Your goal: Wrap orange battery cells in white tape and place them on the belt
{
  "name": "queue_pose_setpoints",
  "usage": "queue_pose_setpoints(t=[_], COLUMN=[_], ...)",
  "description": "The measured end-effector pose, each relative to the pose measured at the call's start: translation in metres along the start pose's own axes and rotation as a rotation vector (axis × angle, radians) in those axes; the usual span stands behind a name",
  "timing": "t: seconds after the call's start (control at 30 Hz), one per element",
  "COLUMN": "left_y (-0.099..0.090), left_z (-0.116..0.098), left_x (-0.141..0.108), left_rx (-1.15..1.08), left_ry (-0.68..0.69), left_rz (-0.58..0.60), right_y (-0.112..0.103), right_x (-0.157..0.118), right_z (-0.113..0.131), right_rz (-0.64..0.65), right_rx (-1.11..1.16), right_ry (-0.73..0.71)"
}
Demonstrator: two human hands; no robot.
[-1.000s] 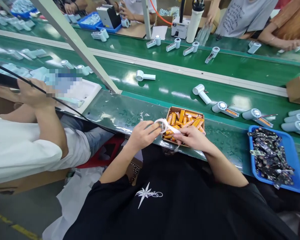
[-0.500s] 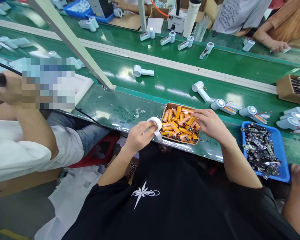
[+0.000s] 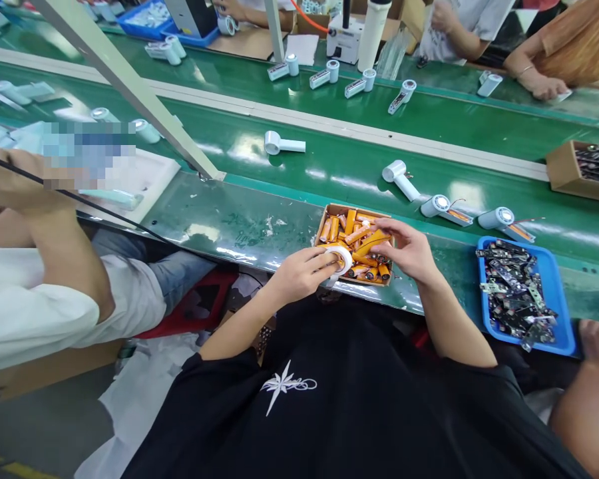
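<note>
Near the middle of the bench, a white tape roll is being held by the left hand, fingers hooked into its ring. To the right, an orange battery cell is pinched in the narrow grasp of the right hand, over the cardboard box. No finished wrap can be made out on that cell; whether any tape has been put on it cannot be told. Plenty more cells are heaped loose in the box, so much of this batch looks unused. Over on the belt, farther right, orange is seen in the opened handles of two pale blue housings, so cells seem to be fitted there. Farther left, a housing is turned so that its inside is hidden. Near right, circuit boards are piled in a blue tray, unmounted.
</note>
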State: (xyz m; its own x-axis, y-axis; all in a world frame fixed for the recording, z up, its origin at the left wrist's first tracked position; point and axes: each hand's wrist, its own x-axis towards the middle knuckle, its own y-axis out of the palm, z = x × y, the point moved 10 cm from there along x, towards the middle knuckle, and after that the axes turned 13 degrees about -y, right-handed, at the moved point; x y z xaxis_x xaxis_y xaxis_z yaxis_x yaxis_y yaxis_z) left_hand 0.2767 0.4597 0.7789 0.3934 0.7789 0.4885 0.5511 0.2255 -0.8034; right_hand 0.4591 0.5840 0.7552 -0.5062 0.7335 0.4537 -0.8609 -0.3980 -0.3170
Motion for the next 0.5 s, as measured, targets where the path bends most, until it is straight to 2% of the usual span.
queue_pose_setpoints(t=[0.07,0.13,0.2,0.3,0.4,0.5], left_y=[0.005,0.008,0.009,0.011,0.015,0.019], left_z=[-0.002,-0.007,-0.011,-0.013,-0.010,-0.004], left_x=[0.003,0.006,0.008,0.008,0.006,0.001], left_rx=[0.005,0.015,0.013,-0.003,-0.017,-0.041], left_ry=[0.017,0.038,0.051,0.055,0.031,-0.007], left_rz=[0.005,-0.007,-0.022,-0.023,-0.002,0.002], right_y=[0.014,0.019,0.016,0.021,0.033,0.043], right_x=[0.003,0.004,0.005,0.006,0.000,-0.008], right_z=[-0.007,-0.019,-0.025,-0.019,-0.012,-0.003], right_rz=[0.187,0.290,0.288,0.278,0.279,0.296], right_rx=[-0.191,-0.396,-0.601,-0.837,-0.795,-0.450], right_ry=[0.061,0.147,0.183,0.098,-0.046,-0.174])
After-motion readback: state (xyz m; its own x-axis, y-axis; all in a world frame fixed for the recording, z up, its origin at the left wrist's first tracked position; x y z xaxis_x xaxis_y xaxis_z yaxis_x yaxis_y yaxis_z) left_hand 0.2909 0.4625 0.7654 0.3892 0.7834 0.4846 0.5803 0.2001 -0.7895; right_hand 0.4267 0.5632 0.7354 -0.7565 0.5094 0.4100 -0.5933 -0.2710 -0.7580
